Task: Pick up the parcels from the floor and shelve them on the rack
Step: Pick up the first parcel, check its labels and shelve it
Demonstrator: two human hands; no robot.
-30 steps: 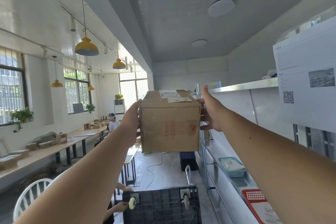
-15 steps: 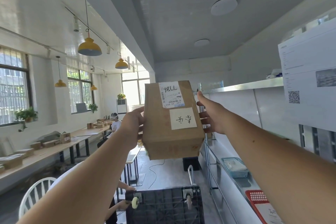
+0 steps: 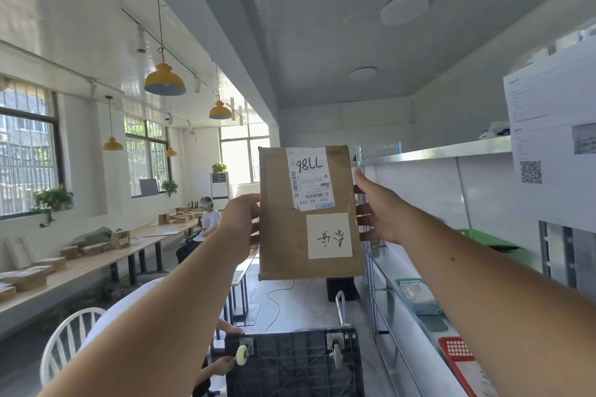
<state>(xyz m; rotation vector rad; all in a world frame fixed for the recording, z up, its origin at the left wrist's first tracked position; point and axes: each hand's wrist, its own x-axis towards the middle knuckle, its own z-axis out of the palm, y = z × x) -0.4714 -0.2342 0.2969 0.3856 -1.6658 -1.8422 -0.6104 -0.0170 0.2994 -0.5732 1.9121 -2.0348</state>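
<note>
Presently, in the head view, a flat brown cardboard parcel (image 3: 309, 213) is held upright in the air between both hands, well clear of the floor and not yet on the rack. Its left edge is gripped by the left hand (image 3: 240, 222), whose fingers pass behind the card. Its right edge is held by the right hand (image 3: 379, 213), with the thumb raised along the edge and the fingers spread behind.

The labelled face is turned toward the camera, with a white printed shipping label (image 3: 309, 177) near the top edge and a cream handwritten note (image 3: 329, 235) below it. This hold is judged to serve checking the labels before a shelf is chosen.

The grey metal rack (image 3: 435, 153) runs along the right side, its upper shelf edge just beside the parcel's top right corner. Bare shelf board is seen near that far end. Nearer the camera, a green plastic tray (image 3: 487, 238), a blue mesh basket (image 3: 417, 295) and a red mesh basket (image 3: 458, 354) are lodged on lower shelves. A white printed sheet with a QR code (image 3: 554, 126) hangs over the rack's near front edge and could be brushed.

Below the parcel, an upturned black wheeled trolley (image 3: 293, 361) stands close to the rack's foot, so a rightward swing is judged freer than a lowering.
</note>
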